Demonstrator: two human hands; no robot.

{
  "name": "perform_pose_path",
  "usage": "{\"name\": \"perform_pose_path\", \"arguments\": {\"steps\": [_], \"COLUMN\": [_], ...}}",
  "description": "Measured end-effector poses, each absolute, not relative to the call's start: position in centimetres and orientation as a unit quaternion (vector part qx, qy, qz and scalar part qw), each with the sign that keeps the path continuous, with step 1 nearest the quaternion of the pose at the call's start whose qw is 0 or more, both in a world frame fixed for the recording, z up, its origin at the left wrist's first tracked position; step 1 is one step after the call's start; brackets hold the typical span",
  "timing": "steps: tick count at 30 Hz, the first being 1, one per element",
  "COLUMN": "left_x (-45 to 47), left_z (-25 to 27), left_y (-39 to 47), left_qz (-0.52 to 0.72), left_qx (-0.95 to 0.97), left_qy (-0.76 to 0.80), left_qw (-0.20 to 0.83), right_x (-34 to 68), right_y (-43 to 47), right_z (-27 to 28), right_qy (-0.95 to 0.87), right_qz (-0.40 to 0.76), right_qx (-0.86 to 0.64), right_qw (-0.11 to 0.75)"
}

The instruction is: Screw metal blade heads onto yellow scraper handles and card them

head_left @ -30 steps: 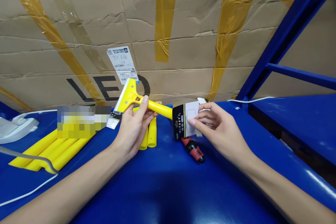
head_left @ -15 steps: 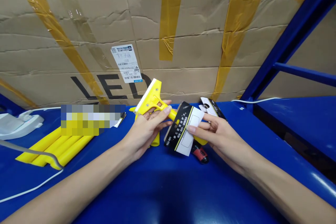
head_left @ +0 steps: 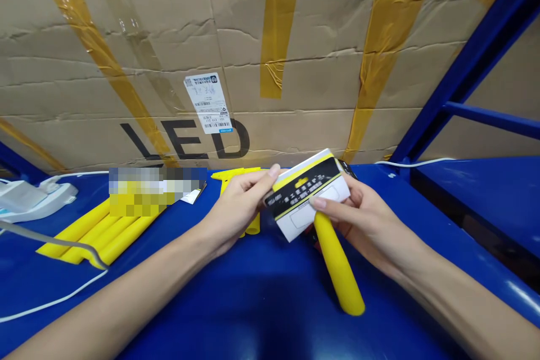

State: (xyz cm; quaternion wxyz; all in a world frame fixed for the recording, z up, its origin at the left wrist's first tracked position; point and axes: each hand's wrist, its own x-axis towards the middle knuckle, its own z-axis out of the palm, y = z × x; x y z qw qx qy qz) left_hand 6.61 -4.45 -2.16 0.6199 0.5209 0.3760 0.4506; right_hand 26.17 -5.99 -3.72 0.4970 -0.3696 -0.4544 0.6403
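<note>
A yellow scraper (head_left: 340, 270) is held between my hands over the blue surface, its handle slanting down and right. A black, white and yellow printed cardboard sleeve (head_left: 310, 194) covers its head, so the blade is hidden. My left hand (head_left: 236, 208) is closed on the sleeve's left end, thumb on top. My right hand (head_left: 363, 214) pinches the right side of the sleeve, thumb pressed on its white panel near the handle. Behind my left hand lie more yellow scrapers (head_left: 230, 176), partly hidden. A dark object with some red (head_left: 313, 236) shows partly under the sleeve.
Several yellow-handled scrapers (head_left: 80, 236) lie at the left, their far ends blurred out. A white power strip (head_left: 46, 199) and cables are beside them. A large taped cardboard box (head_left: 320, 95) stands behind. Blue metal rack bars (head_left: 455, 79) rise at the right.
The scraper has turned: its head was bare at upper left and now sits behind the sleeve, with its handle pointing down right. My left hand has shifted from its neck to the sleeve's end.
</note>
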Motion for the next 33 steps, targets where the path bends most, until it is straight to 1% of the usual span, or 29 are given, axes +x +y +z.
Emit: {"name": "perform_pose_path", "arguments": {"steps": [3,6,9,12,15,19,23,28,33], "left_x": [7.1,7.2,7.4,7.5,7.5,6.7,5.1,1.3,-4.4], "left_z": [-1.7,-1.6,-1.9,-2.2,-2.3,-2.2,-1.7,-0.9,-0.2], "left_y": [-4.9,-5.3,-5.6,-5.9,-6.1,-6.1,-5.9,-6.9,-7.8], "left_qz": [0.443,0.388,0.344,0.317,0.298,0.268,0.264,0.278,0.31], "left_qx": [0.437,0.397,0.391,0.421,0.493,0.596,0.641,0.667,0.674], "left_qy": [0.325,0.314,0.325,0.333,0.36,0.407,0.424,0.466,0.517], "left_qw": [0.713,0.77,0.789,0.782,0.734,0.638,0.583,0.511,0.426], "right_x": [26.2,26.3,26.1,25.7,25.9,26.9,27.3,25.5,21.4], "right_y": [-5.7,-5.4,-5.4,-5.5,-5.1,-4.2,-3.7,-3.0,-0.8], "right_z": [-3.6,-3.6,-3.8,-4.0,-4.4,-4.9,-4.5,-3.2,-1.8], "right_qy": [-0.398,-0.352,-0.324,-0.307,-0.315,-0.301,-0.335,-0.424,-0.535], "right_qz": [0.642,0.629,0.624,0.632,0.639,0.619,0.605,0.594,0.576], "right_qx": [-0.36,-0.331,-0.306,-0.296,-0.297,-0.353,-0.38,-0.424,-0.387], "right_qw": [0.547,0.609,0.642,0.646,0.636,0.633,0.614,0.536,0.482]}}
